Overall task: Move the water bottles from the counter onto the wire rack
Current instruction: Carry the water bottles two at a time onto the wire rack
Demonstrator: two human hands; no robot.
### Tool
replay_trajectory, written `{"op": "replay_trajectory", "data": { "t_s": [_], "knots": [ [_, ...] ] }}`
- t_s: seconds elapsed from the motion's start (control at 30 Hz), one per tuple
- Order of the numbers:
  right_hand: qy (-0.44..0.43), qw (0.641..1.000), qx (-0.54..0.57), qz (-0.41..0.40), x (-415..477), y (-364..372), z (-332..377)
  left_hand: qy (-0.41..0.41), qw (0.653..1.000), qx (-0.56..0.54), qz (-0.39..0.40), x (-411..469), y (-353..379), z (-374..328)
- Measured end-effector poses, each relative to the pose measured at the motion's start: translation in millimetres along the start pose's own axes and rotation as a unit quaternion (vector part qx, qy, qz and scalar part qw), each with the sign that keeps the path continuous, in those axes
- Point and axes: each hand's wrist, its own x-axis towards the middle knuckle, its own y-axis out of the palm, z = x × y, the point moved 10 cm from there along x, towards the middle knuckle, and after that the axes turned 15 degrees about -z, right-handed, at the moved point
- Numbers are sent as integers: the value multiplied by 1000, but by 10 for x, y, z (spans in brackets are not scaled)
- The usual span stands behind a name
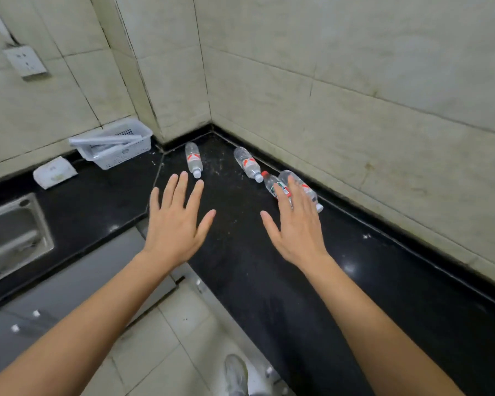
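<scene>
Several clear plastic water bottles lie on their sides on the black counter [240,252] near the corner. One white-capped bottle [193,160] lies just beyond my left hand's fingertips. Another white-capped bottle [247,164] lies by the back wall. A red-capped bottle [270,182] and a further bottle [309,192] lie partly hidden under the fingers of my right hand. My left hand [177,224] hovers flat over the counter, fingers spread, holding nothing. My right hand [295,224] is also flat and empty above those two bottles. No wire rack is in view.
A white plastic basket [126,150] with rolled items stands at the back left, a white packet [55,172] beside it. A steel sink [12,238] sits at the left. Tiled walls meet at the corner. A wall socket [25,62] is upper left.
</scene>
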Motion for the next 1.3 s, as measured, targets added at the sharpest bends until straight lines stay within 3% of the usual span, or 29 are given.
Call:
{"op": "replay_trajectory", "data": {
  "t_s": [0.1,0.27,0.53,0.77,1.0,1.3],
  "knots": [
    [33,999,9,20,463,478,-139,-21,1000,-6,16,535,386,265],
    [61,996,-5,57,1057,1298,-297,13,999,11,45,1070,1096,630],
    [135,967,-13,214,1124,2488,-498,46,977,37,203,1256,2498,1239],
    [228,929,-55,287,1481,3335,-925,197,922,72,326,1752,3967,1405],
    [325,877,-116,333,1721,4266,-1325,375,839,168,358,2029,5166,1575],
    [371,857,-218,284,1629,4497,-1271,410,848,40,334,2245,5484,1588]
  ]
}}
